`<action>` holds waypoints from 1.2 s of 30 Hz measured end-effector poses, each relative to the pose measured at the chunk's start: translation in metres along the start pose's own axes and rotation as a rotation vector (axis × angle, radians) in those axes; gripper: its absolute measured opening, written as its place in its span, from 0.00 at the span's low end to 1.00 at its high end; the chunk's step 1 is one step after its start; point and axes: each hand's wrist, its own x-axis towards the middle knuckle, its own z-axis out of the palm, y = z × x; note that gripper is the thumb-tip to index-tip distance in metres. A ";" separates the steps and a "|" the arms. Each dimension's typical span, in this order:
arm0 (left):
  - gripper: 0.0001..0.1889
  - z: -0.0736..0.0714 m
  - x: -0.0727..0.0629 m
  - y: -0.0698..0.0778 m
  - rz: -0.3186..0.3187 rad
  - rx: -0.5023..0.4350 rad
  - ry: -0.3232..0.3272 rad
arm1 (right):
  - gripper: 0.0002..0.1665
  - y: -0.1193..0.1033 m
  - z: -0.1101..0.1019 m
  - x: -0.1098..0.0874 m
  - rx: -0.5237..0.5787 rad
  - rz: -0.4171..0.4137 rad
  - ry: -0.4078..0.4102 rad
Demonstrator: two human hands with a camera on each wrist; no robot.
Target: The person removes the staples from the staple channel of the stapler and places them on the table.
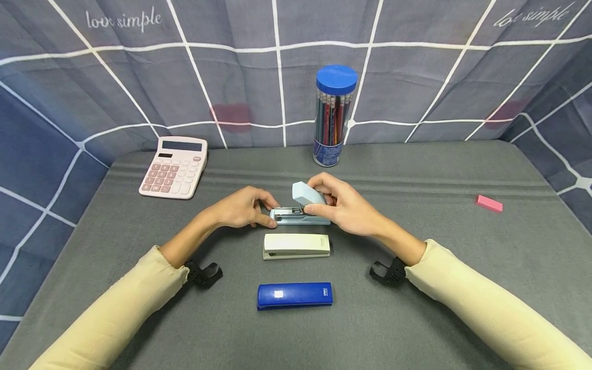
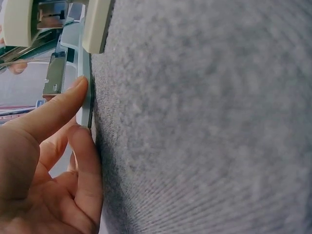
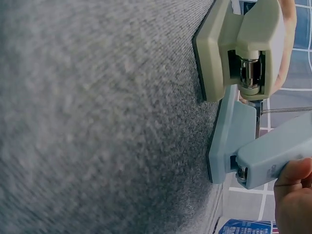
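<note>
A light blue stapler [image 1: 302, 220] rests on the grey cloth with its top cover [image 3: 278, 146] swung up, baring the metal magazine and a spring. My left hand [image 1: 242, 208] holds the left end of its base, thumb on the near side, as the left wrist view shows. The raised cover is pinched between thumb and fingers of my right hand [image 1: 347, 208]. Just nearer to me lies a cream stapler [image 1: 296, 245], closed. A dark blue stapler [image 1: 294, 296] lies nearer still, in line with the other two.
At the back left lies a pink calculator [image 1: 173, 167]. A clear tub of pencils [image 1: 333, 121] with a blue lid stands behind the staplers. A small pink block [image 1: 488, 203] sits far right. A checked curtain [image 1: 250, 67] hangs behind the table.
</note>
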 end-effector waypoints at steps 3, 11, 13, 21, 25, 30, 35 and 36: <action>0.18 0.000 0.000 0.000 0.000 0.003 0.003 | 0.18 0.001 -0.001 -0.001 0.058 0.014 0.001; 0.17 0.001 0.000 0.001 -0.001 0.003 0.013 | 0.21 0.002 -0.004 -0.007 0.239 0.081 0.052; 0.17 0.000 0.000 0.001 -0.006 -0.005 0.014 | 0.24 0.002 -0.006 -0.007 0.205 0.065 0.048; 0.17 0.001 0.000 0.001 -0.010 -0.014 0.011 | 0.24 0.002 -0.017 -0.011 0.157 0.047 0.002; 0.17 0.001 0.000 0.001 -0.016 -0.019 0.008 | 0.22 0.002 -0.024 -0.015 0.172 0.028 -0.027; 0.17 0.001 0.000 0.001 -0.021 -0.015 0.007 | 0.20 0.002 -0.028 -0.017 0.171 0.016 -0.038; 0.16 0.001 0.000 0.002 -0.021 -0.007 0.003 | 0.16 -0.002 -0.033 -0.019 0.167 0.040 0.018; 0.16 0.001 0.000 0.002 -0.022 -0.006 0.002 | 0.15 -0.002 -0.035 -0.020 0.166 0.045 0.034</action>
